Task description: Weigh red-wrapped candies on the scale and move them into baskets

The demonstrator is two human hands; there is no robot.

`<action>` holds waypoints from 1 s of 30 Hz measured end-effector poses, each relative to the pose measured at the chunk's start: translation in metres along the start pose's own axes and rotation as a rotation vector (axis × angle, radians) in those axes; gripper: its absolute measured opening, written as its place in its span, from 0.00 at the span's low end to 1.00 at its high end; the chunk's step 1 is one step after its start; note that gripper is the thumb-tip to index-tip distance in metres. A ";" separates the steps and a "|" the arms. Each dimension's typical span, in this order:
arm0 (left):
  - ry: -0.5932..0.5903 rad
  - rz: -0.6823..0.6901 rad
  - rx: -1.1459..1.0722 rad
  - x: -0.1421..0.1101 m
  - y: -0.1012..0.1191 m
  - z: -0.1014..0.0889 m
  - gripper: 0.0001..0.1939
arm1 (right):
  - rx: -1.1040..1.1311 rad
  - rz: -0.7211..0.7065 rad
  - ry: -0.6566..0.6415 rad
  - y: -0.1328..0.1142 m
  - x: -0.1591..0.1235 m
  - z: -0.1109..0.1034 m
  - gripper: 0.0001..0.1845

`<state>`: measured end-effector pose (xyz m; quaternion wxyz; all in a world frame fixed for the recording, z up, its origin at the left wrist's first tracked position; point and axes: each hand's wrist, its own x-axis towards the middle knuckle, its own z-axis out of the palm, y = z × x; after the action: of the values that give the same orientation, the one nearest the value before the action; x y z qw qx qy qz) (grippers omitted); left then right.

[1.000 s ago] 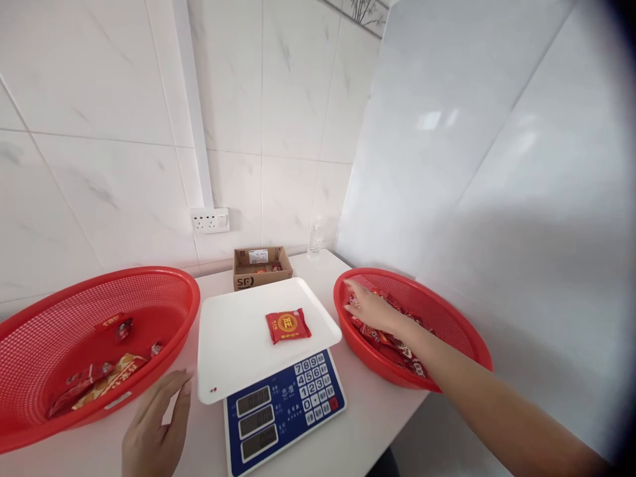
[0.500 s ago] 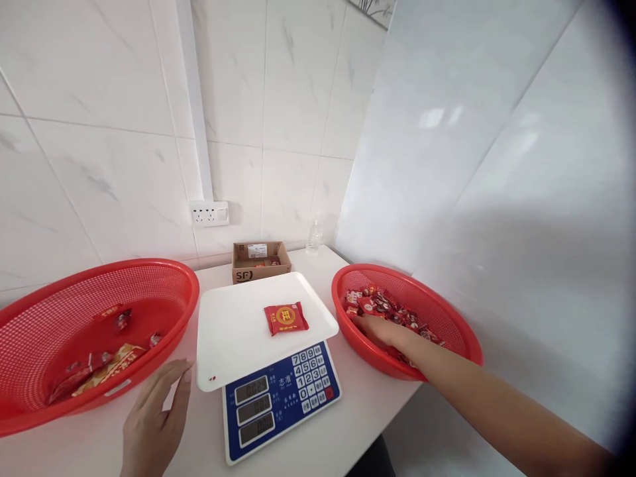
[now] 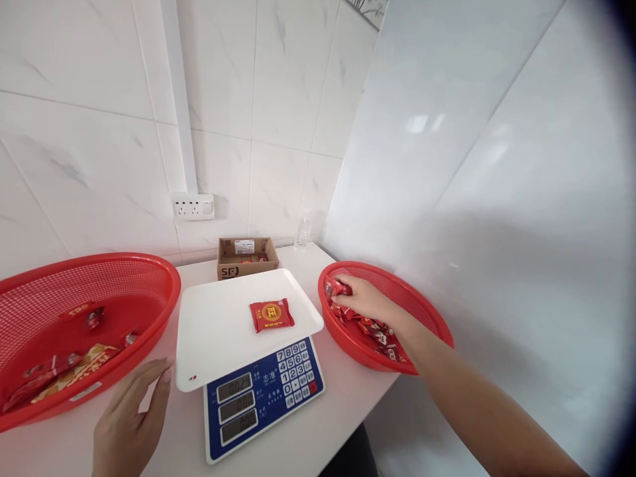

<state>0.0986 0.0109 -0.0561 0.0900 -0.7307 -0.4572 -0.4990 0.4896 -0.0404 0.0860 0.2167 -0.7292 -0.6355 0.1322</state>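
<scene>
My right hand (image 3: 365, 301) reaches into the red basket on the right (image 3: 422, 308) and is closed on a small red packet (image 3: 336, 287) near the basket's left rim. Several more red packets (image 3: 378, 332) lie in that basket. My left hand (image 3: 128, 421) rests flat on the white table with its fingers stretched out, between the left red basket (image 3: 144, 265) and the scale. One red packet with a gold emblem (image 3: 271, 315) lies on the scale's white pan (image 3: 218, 324). The scale's blue front (image 3: 263, 397) has three displays and a keypad.
The left basket holds a few red and gold packets (image 3: 64, 364). A small open cardboard box (image 3: 247, 257) and a clear bottle (image 3: 301, 232) stand at the back by the tiled wall. A white socket (image 3: 193, 206) is on the wall. A white panel (image 3: 472, 165) closes the right side.
My right hand dug among the packets in the right basket and has come up near the left rim with a packet in its fingers. My left hand has stayed flat on the table.
</scene>
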 end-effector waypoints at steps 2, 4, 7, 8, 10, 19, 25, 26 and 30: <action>-0.014 0.021 0.006 0.004 0.003 -0.003 0.14 | 0.045 -0.130 -0.006 -0.022 0.004 0.014 0.05; -0.010 0.024 0.011 0.007 0.005 -0.005 0.13 | 0.066 -0.238 -0.011 -0.045 0.009 0.031 0.08; -0.024 0.029 0.007 0.007 0.004 -0.006 0.12 | 0.068 -0.320 -0.021 -0.070 0.018 0.057 0.12; -0.029 0.028 0.005 0.007 0.003 -0.006 0.12 | 0.079 -0.336 -0.035 -0.075 0.021 0.064 0.14; -0.030 0.016 0.001 0.007 0.001 -0.006 0.12 | 0.116 -0.347 -0.071 -0.080 0.024 0.073 0.19; -0.026 0.027 -0.016 0.008 0.003 -0.007 0.10 | 0.364 -0.310 -0.096 -0.071 0.014 0.073 0.22; -0.039 0.013 -0.038 0.008 0.005 -0.008 0.10 | 0.482 -0.404 -0.218 -0.083 0.007 0.108 0.23; -0.042 0.009 -0.038 0.009 0.006 -0.008 0.10 | 0.463 -0.419 -0.221 -0.085 0.007 0.113 0.23; -0.040 -0.017 -0.072 0.010 0.007 -0.010 0.09 | 0.390 -0.445 -0.122 -0.088 0.013 0.122 0.24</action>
<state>0.0980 0.0072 -0.0411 0.0505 -0.7394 -0.4468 -0.5012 0.3581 -0.0009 0.0230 0.3376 -0.5076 -0.7541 0.2445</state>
